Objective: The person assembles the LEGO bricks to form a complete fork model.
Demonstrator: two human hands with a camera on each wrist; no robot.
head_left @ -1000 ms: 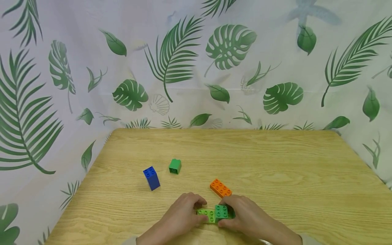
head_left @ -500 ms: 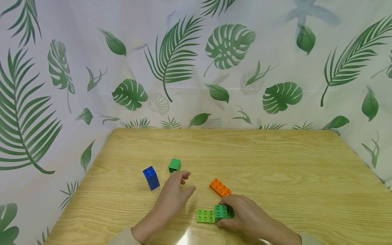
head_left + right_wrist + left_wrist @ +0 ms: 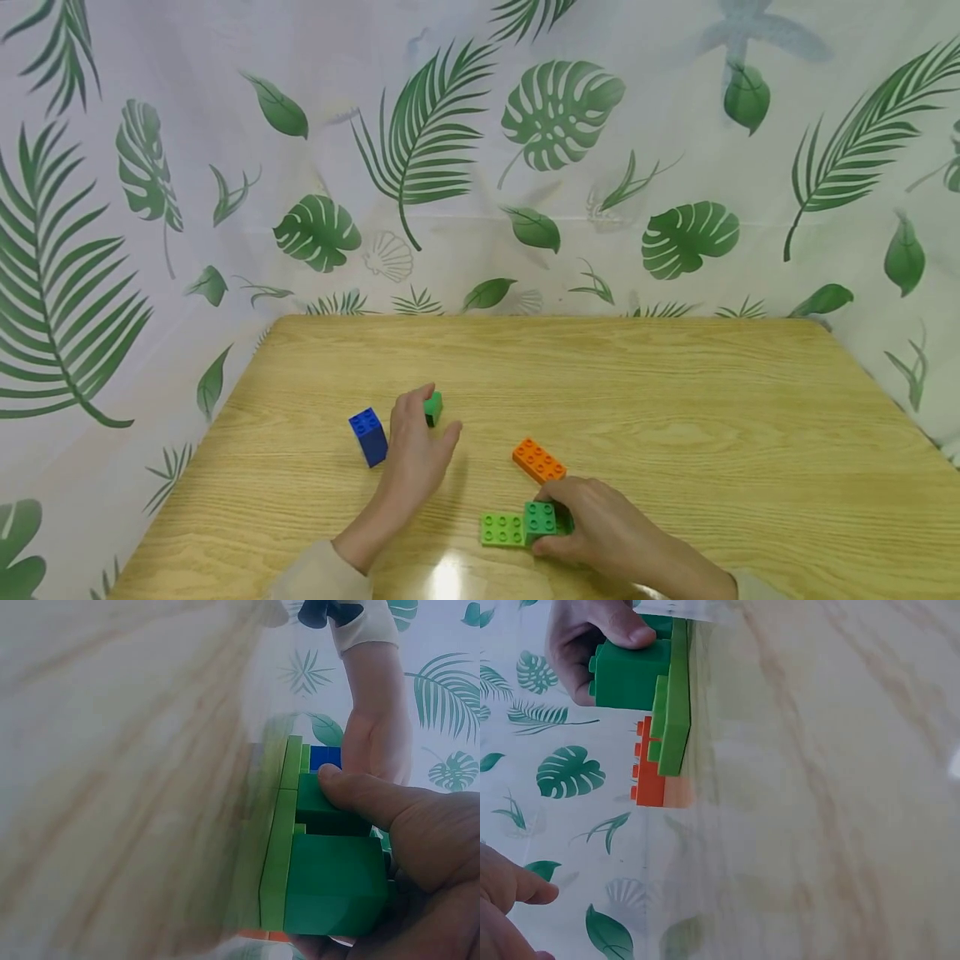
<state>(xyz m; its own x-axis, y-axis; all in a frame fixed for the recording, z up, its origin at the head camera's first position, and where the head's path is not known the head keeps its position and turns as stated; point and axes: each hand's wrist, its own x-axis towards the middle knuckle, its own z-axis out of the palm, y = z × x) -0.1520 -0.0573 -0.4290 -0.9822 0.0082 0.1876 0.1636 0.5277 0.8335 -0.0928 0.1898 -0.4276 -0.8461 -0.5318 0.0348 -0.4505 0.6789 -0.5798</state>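
My right hand grips a green toy building brick seated on a flat lime-green base. In the right wrist view, its thumb lies on that brick's side, and a second green block stands beside it on the base. Farther up the table, my left hand reaches to a loose green brick. The fingers are at this brick's left side and partly cover it, while the thumb is spread away. In the left wrist view, only parts of the left hand's fingers show.
An orange brick with studs up lies just beyond the lime base. Left of my left hand stands a tall blue brick, its edge close to the hand. A leaf-patterned cloth hangs behind the wooden table.
My left hand has let go of the lime base and moved up and left to the loose green brick. The right hand keeps its grip in the same place.
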